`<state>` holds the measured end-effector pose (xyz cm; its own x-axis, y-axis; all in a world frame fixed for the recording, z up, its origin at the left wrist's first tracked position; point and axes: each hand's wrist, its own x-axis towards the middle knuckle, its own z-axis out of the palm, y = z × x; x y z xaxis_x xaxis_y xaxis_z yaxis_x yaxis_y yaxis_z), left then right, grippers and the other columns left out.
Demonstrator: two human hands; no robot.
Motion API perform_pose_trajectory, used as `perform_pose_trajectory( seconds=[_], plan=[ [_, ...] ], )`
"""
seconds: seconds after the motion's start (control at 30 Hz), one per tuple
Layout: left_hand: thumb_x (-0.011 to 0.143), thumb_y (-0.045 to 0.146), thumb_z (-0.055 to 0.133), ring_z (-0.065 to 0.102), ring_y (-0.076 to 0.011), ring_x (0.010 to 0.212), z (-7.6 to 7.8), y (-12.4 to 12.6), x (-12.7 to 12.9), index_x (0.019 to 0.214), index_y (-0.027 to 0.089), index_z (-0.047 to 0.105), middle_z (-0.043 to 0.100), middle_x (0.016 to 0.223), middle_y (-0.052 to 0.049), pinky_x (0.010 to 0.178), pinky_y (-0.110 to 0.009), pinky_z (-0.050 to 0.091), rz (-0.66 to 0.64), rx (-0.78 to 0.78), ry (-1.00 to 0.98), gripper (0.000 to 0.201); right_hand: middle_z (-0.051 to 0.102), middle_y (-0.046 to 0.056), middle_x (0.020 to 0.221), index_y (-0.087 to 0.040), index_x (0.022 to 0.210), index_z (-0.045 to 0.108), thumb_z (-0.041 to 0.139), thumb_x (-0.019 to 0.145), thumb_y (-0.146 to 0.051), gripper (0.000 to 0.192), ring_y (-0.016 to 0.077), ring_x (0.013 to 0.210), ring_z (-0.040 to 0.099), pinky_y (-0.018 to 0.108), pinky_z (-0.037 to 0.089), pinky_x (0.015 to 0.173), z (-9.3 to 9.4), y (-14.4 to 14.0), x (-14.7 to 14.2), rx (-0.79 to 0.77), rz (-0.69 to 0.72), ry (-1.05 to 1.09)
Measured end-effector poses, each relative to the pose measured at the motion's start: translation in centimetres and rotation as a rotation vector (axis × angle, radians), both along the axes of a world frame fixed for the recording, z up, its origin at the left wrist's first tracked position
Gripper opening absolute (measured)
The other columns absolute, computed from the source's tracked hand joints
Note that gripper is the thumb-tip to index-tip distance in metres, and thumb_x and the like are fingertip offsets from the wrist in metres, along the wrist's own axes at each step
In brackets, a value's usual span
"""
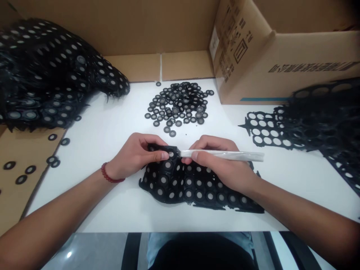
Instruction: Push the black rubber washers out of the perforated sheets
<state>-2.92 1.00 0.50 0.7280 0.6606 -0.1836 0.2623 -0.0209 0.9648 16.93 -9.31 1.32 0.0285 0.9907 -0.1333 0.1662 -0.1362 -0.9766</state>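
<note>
1. The left hand (135,155) pinches the upper edge of a black rubber sheet (194,187) studded with round washers, thumb and fingers closed on it.
2. The right hand (222,165) grips a white stick tool (225,154), its tip touching the sheet just beside the left fingertips.
3. The sheet lies on the white table (112,127), near its front edge.
4. A pile of loose washers (178,103) sits behind; emptied sheets (309,123) lie to the right by a cardboard box (281,56).

Both forearms reaching in from below, left hand (135,155) pinching with fingertips, right hand (216,161) curled in a closed grip
</note>
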Motion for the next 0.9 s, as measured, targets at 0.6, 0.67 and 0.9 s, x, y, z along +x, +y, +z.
perform_pose_trajectory(
  seconds=[0.6,0.67,0.9],
  plan=[
    [0.072,0.021,0.071,0.059,-0.0102,0.064,-0.54,-0.57,0.08,0.073,0.013,0.068,0.067,0.07,-0.002,0.058,-0.018,0.047,-0.026,-0.015,-0.092,0.009,0.068,0.0,0.076,-0.018,0.067,0.064,0.056,0.079,-0.017,0.014,0.0163,0.077,0.061,0.029,0.044,0.07,-0.08,0.09,-0.1,-0.094,0.141,0.059],
    [0.071,0.021,0.072,0.059,-0.0102,0.064,-0.69,-0.52,-0.02,0.074,0.013,0.069,0.067,0.07,-0.002,0.058,-0.019,0.046,-0.025,-0.024,-0.101,0.008,0.068,-0.001,0.075,-0.019,0.067,0.063,0.056,0.079,-0.018,0.014,0.0159,0.075,0.061,0.028,0.044,0.069,0.02,0.16,-0.26,-0.097,0.132,0.023],
    [0.072,0.018,0.071,0.058,-0.0084,0.063,-0.97,-0.18,-0.2,0.076,0.016,0.071,0.067,0.072,0.0,0.059,-0.017,0.046,-0.046,-0.108,-0.164,0.005,0.068,-0.001,0.073,-0.019,0.065,0.062,0.057,0.077,-0.017,0.013,0.016,0.074,0.063,0.029,0.046,0.071,-0.19,0.07,-0.87,-0.051,0.069,0.034]
  ],
)
